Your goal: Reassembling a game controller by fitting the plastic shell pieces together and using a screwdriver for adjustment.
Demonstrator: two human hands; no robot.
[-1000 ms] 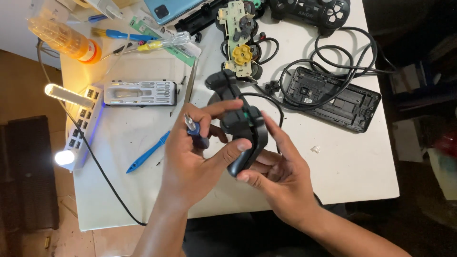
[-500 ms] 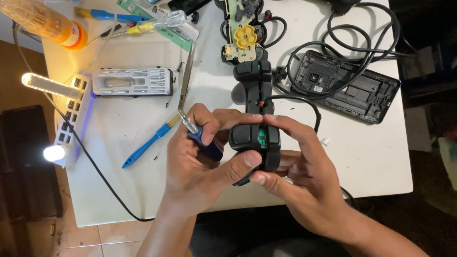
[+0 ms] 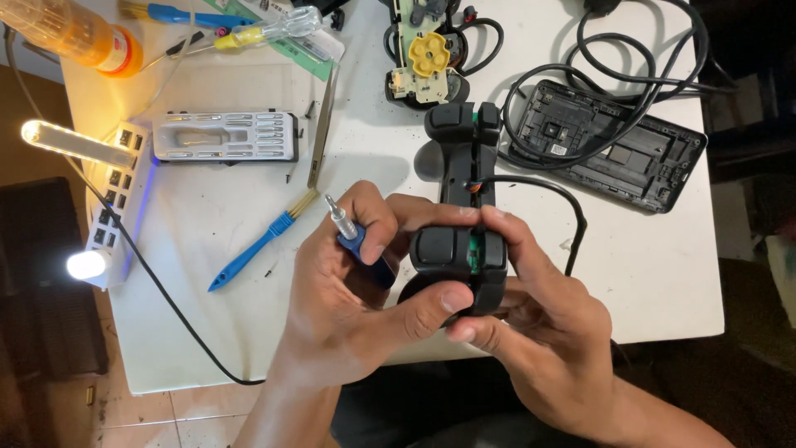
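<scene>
Lowered nearer the table edge, both hands' fingers (image 3: 497,228) pinch the black controller (image 3: 458,259) between them.

Counts, head view: two hands, left (image 3: 348,307), right (image 3: 547,332). One black controller (image 3: 460,207) held. One small screwdriver (image 3: 352,236) in left hand. One opened controller board (image 3: 427,58). One black console shell (image 3: 613,145). One bit case (image 3: 224,137). One blue brush (image 3: 261,241). One orange bottle (image 3: 70,33). One lit lamp (image 3: 62,141).

Black game controller (image 3: 458,207) held upright beside blue-handled screwdriver (image 3: 358,242).
</scene>
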